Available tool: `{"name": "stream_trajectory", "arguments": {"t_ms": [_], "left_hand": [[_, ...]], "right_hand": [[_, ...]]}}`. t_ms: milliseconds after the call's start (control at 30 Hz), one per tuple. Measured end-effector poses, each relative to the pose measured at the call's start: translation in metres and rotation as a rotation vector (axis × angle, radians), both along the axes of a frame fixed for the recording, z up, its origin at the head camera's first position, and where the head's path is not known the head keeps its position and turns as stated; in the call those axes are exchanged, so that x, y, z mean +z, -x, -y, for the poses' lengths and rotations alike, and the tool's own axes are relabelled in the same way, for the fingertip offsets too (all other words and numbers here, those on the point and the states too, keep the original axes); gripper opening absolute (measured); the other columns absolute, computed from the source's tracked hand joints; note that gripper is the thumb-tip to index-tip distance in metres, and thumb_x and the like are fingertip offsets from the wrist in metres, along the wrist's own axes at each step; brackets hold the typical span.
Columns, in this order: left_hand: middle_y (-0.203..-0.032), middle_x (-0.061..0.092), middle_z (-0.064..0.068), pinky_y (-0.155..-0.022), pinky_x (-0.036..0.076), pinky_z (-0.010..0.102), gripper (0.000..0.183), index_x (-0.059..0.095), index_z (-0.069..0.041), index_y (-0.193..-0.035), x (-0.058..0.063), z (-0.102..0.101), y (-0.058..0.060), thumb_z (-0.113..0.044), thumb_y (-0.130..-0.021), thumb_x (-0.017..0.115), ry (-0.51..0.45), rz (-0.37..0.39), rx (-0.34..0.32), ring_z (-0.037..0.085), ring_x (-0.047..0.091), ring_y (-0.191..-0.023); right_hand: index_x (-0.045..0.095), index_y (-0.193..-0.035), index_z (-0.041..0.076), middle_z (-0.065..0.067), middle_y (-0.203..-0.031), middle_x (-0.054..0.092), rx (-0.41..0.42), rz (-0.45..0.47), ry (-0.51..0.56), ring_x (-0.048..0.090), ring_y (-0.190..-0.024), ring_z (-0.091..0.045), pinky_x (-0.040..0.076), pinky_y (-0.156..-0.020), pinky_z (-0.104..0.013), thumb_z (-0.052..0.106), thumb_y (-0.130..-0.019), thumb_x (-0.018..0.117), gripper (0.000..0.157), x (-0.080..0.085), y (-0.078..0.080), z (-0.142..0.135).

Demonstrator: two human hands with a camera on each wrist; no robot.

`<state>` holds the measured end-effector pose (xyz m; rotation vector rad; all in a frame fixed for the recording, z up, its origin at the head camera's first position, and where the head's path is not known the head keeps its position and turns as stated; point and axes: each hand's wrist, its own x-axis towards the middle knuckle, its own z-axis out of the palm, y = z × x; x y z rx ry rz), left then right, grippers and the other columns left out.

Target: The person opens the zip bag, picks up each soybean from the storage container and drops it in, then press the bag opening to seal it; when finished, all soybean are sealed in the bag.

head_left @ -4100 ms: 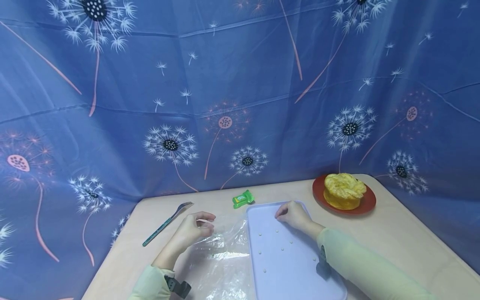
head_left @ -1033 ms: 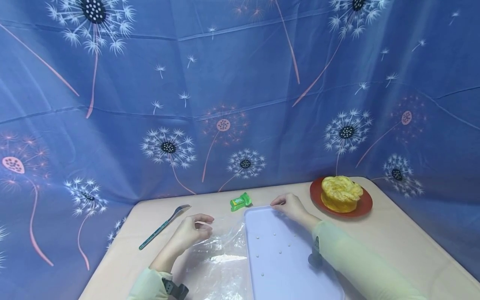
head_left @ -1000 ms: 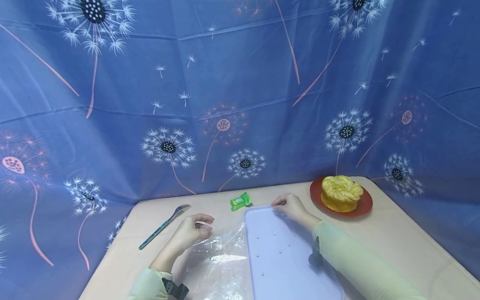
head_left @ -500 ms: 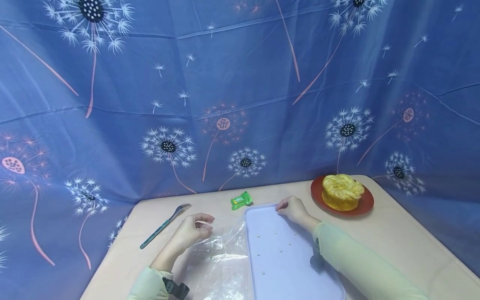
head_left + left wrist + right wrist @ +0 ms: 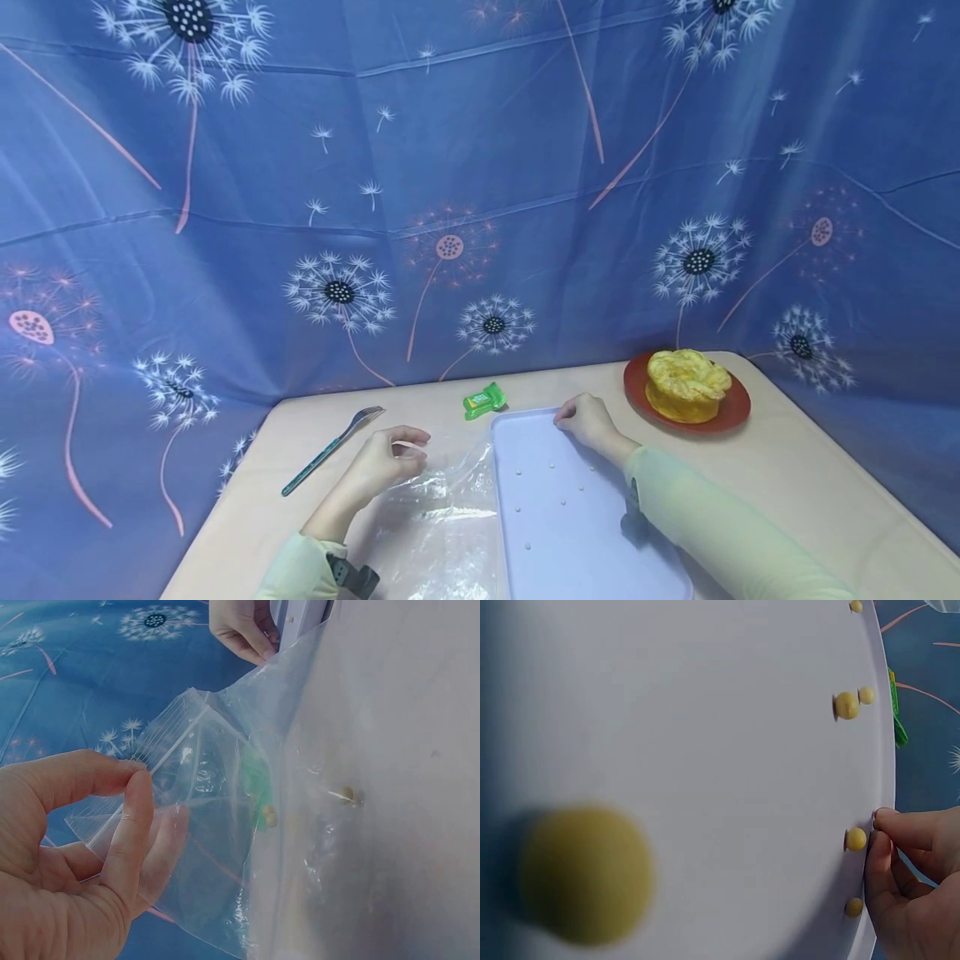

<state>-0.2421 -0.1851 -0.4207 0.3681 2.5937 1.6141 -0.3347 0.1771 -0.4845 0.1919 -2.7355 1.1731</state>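
My left hand [image 5: 378, 467] pinches the mouth of a clear zip bag [image 5: 453, 537] between finger and thumb; the lined zip edge stands up in the left wrist view. Two round yellow beans [image 5: 347, 795] show through the plastic. To the right of the bag lies a pale lavender tray [image 5: 577, 567] with a low rim. At its far edge my right hand [image 5: 592, 425] pinches the rim, thumb and fingertips together in the right wrist view. Several soybean-like yellow beans [image 5: 847, 706] lie scattered on the tray, one large and blurred close to that camera.
A green wrapped packet [image 5: 484, 401] lies beyond the bag and tray. At the left is a fork [image 5: 333, 450] with a teal handle. A yellow bun [image 5: 686, 385] sits on a red plate [image 5: 738, 408] at the back right. A blue dandelion curtain [image 5: 480, 192] hangs behind the table.
Compared with about four seconds ago, my right hand has gone from over the tray to its far rim, uncovering a bean. Lately it has shifted slightly right. The left hand stays on the bag.
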Motion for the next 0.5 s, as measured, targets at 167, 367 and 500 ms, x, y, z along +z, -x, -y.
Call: {"name": "stream_trajectory", "arguments": {"t_ms": [167, 367, 500], "left_hand": [[-0.106, 0.069, 0.011, -0.077, 0.060, 0.032, 0.044, 0.068, 0.003, -0.119, 0.001, 0.000, -0.001, 0.004, -0.076, 0.073, -0.004, 0.005, -0.003, 0.025, 0.069, -0.095], [-0.106, 0.069, 0.011, -0.076, 0.060, 0.032, 0.042, 0.068, 0.003, -0.118, 0.001, -0.001, -0.001, 0.004, -0.076, 0.074, 0.001, -0.001, 0.000, 0.025, 0.069, -0.095], [-0.105, 0.070, 0.011, -0.075, 0.060, 0.032, 0.042, 0.069, 0.004, -0.117, 0.001, -0.002, 0.000, 0.003, -0.076, 0.074, 0.001, -0.001, 0.002, 0.025, 0.069, -0.094]], "right_hand": [[0.078, -0.081, 0.005, -0.008, -0.086, 0.075, -0.004, 0.009, 0.008, 0.068, -0.094, -0.032, 0.052, -0.092, -0.050, -0.001, -0.083, 0.078, 0.007, 0.002, -0.002, 0.000], [0.079, -0.086, 0.004, -0.005, -0.089, 0.076, 0.022, 0.013, 0.061, 0.069, -0.092, -0.026, 0.055, -0.088, -0.044, 0.008, -0.087, 0.079, 0.005, 0.015, -0.006, 0.007], [0.080, -0.088, 0.004, -0.004, -0.090, 0.076, 0.070, 0.018, 0.129, 0.068, -0.088, -0.020, 0.056, -0.078, -0.034, 0.007, -0.089, 0.076, 0.004, 0.028, -0.009, 0.020]]}}
